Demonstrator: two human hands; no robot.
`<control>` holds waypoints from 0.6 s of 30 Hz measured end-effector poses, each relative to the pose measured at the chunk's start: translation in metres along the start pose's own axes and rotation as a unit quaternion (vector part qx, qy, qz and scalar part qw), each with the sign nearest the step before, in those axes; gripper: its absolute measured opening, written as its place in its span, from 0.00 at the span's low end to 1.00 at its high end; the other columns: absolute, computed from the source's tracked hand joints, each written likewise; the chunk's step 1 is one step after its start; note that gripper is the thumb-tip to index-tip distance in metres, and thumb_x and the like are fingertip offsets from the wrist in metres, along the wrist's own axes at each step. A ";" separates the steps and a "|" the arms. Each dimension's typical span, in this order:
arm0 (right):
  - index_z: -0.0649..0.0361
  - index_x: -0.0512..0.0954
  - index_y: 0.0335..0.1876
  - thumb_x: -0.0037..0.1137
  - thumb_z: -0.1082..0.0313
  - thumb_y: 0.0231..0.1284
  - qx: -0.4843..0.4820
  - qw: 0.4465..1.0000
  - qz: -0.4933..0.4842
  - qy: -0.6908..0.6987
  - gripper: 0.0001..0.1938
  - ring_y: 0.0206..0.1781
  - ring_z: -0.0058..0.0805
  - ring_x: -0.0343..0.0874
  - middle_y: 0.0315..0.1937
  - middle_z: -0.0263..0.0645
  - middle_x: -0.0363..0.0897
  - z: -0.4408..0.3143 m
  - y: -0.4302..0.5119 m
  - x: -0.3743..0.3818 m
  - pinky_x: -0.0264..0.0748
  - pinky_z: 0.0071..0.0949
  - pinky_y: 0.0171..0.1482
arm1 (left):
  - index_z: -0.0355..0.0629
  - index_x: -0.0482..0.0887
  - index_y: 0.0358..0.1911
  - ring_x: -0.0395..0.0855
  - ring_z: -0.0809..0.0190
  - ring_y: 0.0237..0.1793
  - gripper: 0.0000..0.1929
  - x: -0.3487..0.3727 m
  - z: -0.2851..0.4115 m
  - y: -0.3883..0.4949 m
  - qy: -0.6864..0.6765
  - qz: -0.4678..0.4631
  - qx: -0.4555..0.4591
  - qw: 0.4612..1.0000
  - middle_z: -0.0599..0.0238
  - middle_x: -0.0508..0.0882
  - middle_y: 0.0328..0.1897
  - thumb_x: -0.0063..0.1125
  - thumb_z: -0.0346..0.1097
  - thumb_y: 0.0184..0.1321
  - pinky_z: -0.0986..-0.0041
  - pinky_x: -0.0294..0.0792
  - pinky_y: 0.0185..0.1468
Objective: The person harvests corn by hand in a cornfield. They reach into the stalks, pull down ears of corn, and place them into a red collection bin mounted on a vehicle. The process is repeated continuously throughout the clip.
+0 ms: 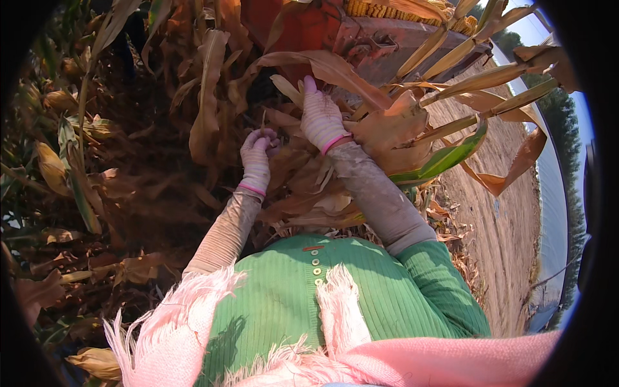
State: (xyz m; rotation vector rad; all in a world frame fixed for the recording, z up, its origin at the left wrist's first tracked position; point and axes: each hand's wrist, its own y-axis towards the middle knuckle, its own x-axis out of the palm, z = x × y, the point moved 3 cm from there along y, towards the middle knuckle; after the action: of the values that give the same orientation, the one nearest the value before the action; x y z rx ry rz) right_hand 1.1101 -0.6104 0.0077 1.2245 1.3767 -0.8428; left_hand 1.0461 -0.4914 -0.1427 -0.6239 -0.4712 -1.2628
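Note:
My right hand (pixel 323 115), in a striped glove with a pink cuff, is closed around a pale dry corn husk (pixel 287 90). Its thumb points away from me along the husk; whether an ear is inside is hidden. Lower and to the left, my left hand (pixel 256 157) wears a matching glove and has its fingers curled. A thin dry tip stands up just beyond those fingers, but I cannot make out whether they grip it. Brown corn leaves (pixel 300 179) hang around and beneath both hands.
Ahead is a red metal trailer (pixel 367 53) loaded with yellow corn ears (pixel 372 9). Dry stalks (pixel 464 87) slant across the right side, above a dirt track (pixel 498 232). Husked-in ears (pixel 52 167) hang on the left. Dark trouser legs (pixel 129 41) show at the upper left.

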 end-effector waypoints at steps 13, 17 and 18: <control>0.58 0.68 0.60 0.51 0.68 0.60 -0.076 0.986 -0.021 0.147 0.21 0.45 0.56 0.77 0.40 0.58 0.79 -0.023 -0.059 -0.020 0.73 0.46 0.46 | 0.39 0.80 0.52 0.78 0.59 0.50 0.19 -0.012 -0.116 0.120 -0.107 -0.098 -0.128 0.981 0.57 0.83 0.49 0.48 0.45 0.64 0.70 0.68 0.58; 0.58 0.66 0.63 0.51 0.72 0.57 -0.085 0.977 0.027 0.195 0.26 0.48 0.56 0.77 0.42 0.57 0.78 -0.016 -0.070 -0.018 0.73 0.46 0.49 | 0.39 0.81 0.51 0.79 0.59 0.49 0.18 -0.057 -0.129 0.084 0.045 -0.050 -0.197 0.978 0.57 0.83 0.49 0.51 0.43 0.62 0.70 0.69 0.57; 0.57 0.66 0.64 0.51 0.72 0.56 -0.084 0.977 0.029 0.195 0.26 0.48 0.56 0.77 0.42 0.57 0.78 -0.013 -0.072 -0.016 0.73 0.46 0.49 | 0.39 0.81 0.50 0.79 0.59 0.49 0.18 -0.069 -0.137 0.073 0.153 -0.047 -0.218 0.963 0.57 0.83 0.49 0.52 0.42 0.62 0.70 0.69 0.57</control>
State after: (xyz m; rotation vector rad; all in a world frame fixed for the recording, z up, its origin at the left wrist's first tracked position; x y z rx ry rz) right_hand 1.0364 -0.6173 0.0159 1.3351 1.6783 -0.4475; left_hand 1.0986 -0.5198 -0.3022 -0.7635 0.0413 -1.5389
